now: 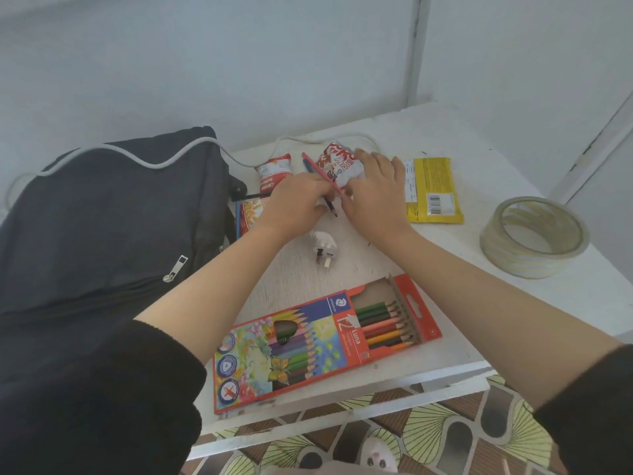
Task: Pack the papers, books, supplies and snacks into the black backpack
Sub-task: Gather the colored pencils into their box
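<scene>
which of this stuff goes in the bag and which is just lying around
For the job: black backpack, pencil box, loose pencils in the left hand, red snack packet, yellow packet, tape roll.
Just lying about, likely: white plug, white cable.

One black backpack (102, 217) sits on the one desk (462, 303). There are four snack packets (274, 171): three printed in red and orange, and one yellow packet (433, 190). There is also one roll of clear tape (532, 234), one open box of coloured pencils (325, 341), and one white plug (323, 246) on one cable (171, 162). At least three loose pencils (322, 173) show; any others are hidden.
</scene>
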Demonstrator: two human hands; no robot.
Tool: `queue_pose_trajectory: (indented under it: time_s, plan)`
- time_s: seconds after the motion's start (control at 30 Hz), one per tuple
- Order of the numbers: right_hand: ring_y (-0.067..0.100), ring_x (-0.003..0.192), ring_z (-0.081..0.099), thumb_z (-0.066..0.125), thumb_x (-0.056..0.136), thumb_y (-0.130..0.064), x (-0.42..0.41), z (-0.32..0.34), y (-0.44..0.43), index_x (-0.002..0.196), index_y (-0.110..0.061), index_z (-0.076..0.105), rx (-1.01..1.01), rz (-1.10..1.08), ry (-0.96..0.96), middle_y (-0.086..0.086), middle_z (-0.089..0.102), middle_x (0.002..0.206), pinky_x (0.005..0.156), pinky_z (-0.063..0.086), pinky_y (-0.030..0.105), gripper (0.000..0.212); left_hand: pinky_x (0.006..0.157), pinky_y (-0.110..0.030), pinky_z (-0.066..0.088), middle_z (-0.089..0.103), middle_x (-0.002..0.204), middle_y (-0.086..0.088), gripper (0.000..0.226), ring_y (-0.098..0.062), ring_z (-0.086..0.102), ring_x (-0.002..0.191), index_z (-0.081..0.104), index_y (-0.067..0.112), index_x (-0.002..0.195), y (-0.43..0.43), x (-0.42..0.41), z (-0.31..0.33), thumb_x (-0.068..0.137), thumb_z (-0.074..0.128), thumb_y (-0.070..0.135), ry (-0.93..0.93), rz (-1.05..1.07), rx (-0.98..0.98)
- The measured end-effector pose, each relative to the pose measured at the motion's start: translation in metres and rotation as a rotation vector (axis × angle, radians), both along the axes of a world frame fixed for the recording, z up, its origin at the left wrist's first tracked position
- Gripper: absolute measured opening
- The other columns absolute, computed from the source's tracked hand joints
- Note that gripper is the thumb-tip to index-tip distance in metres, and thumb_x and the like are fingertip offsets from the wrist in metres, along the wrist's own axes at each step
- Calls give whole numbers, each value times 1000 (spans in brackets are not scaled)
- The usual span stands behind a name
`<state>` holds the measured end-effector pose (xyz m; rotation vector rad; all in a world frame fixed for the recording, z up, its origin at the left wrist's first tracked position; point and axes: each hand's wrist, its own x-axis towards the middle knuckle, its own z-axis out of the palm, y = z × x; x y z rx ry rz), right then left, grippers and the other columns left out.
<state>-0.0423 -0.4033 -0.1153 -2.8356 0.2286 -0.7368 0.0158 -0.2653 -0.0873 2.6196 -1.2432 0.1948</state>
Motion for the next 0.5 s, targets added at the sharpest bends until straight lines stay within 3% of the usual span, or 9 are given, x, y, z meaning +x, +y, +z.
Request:
queue_pose_trajectory:
  time_s: [0.13, 0.3, 0.4, 0.5]
  plan:
    - [38, 116, 52, 62, 75, -13, -9, 7, -2, 71, -5, 65, 140, -15, -153, 20, 53, 131, 98, 35, 49, 9, 82, -37, 47, 65, 110, -4, 21, -24, 56, 103, 69, 12, 102, 3, 2, -3, 82, 63, 9, -44, -11, -18]
    - [21, 118, 51, 58, 84, -15, -38, 29, -10, 83, -8, 61, 540, 24, -375, 11, 58, 123, 92, 32, 19, 8, 83, -35, 44, 60, 116, -4, 24, -23, 53, 108, 69, 15, 108, 5, 4, -7, 86, 61, 13, 2, -2, 34]
    - [12, 91, 61, 55, 86, -18, -67, 44, -9, 85, -15, 57, 730, -19, -510, -6, 63, 99, 77, 47, 26, 3, 81, -33, 42, 58, 115, -6, 24, -23, 52, 106, 68, 13, 110, 3, 4, -6, 86, 62, 13, -6, -36, 45]
    - [9, 72, 62, 52, 89, -15, -94, 59, -9, 85, -20, 53, 846, -56, -606, -14, 62, 85, 65, 47, 21, 6, 77, -40, 46, 58, 109, -10, 20, -28, 53, 101, 65, 9, 104, -1, 2, -4, 84, 63, 10, -44, -38, -25]
